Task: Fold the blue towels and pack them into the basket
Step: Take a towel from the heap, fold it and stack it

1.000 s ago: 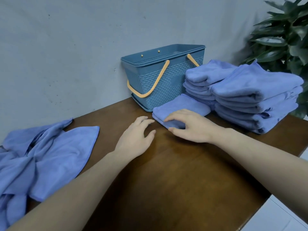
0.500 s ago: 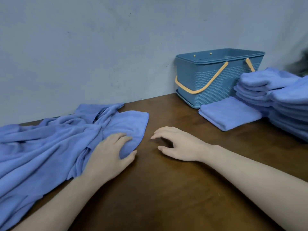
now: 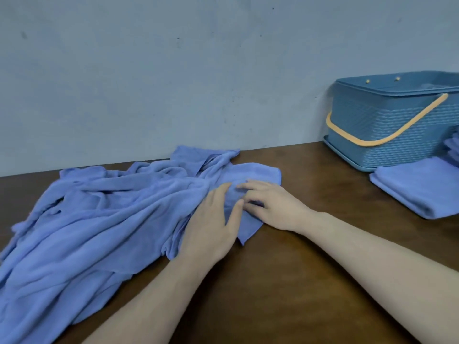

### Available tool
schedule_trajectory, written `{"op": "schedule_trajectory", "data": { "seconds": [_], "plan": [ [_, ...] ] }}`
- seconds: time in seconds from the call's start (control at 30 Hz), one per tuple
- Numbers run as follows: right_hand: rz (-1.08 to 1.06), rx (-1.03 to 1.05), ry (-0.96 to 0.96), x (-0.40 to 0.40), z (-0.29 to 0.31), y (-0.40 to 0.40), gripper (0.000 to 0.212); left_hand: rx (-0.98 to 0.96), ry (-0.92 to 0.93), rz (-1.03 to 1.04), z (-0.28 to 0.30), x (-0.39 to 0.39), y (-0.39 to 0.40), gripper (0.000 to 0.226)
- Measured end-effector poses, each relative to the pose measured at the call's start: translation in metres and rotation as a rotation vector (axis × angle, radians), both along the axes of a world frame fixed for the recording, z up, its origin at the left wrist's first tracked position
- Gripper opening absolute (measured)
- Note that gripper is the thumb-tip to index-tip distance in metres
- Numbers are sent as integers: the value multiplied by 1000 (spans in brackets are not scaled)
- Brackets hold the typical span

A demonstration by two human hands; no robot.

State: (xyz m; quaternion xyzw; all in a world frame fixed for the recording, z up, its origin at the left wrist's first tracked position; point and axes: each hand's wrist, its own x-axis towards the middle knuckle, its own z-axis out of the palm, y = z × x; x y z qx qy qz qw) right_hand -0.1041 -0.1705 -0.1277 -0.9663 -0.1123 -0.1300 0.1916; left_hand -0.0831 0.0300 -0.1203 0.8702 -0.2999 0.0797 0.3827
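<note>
Head view shows a brown surface carrying a rumpled towel heap, a woven basket against the wall, a folded towel beside it; left hand and right hand rest relaxed-fingered on the heap's corner

Our right hand has left the folded towel by the basket and joined our left hand on the unfolded towels, fingers touching the cloth.

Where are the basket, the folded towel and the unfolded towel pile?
basket (image 3: 387,120), head view, woven front wall.
folded towel (image 3: 419,187), head view, top face.
unfolded towel pile (image 3: 111,219), head view, middle of the crumpled cloth.
</note>
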Motion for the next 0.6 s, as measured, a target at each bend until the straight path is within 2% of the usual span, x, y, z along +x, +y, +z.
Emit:
{"op": "schedule_trajectory", "data": {
  "seconds": [0.1, 0.2, 0.27, 0.37, 0.5, 0.6],
  "plan": [
    [51, 19, -78, -17, -2, -13, 27, -39, -16, 21, 1, 3, 2, 50],
    [16, 276, -27, -47, 5, -27, 23, -59, -3, 18, 2, 6, 2, 48],
    [-32, 396, -63, -64, 7, -39, 24, -31, -29, -9, 2, 6, 2, 49],
    [-81, 394, -128, -86, 10, -55, 26, -15, -40, -38, 2, 6, 1, 43],
    [-63, 280, 22, -105, 26, -61, 18, 50, -92, -73, 0, 6, -1, 38],
    [82, 413, 149, -119, 47, -54, 10, 40, -160, -124, -3, 4, -7, 43]
  ]
}}
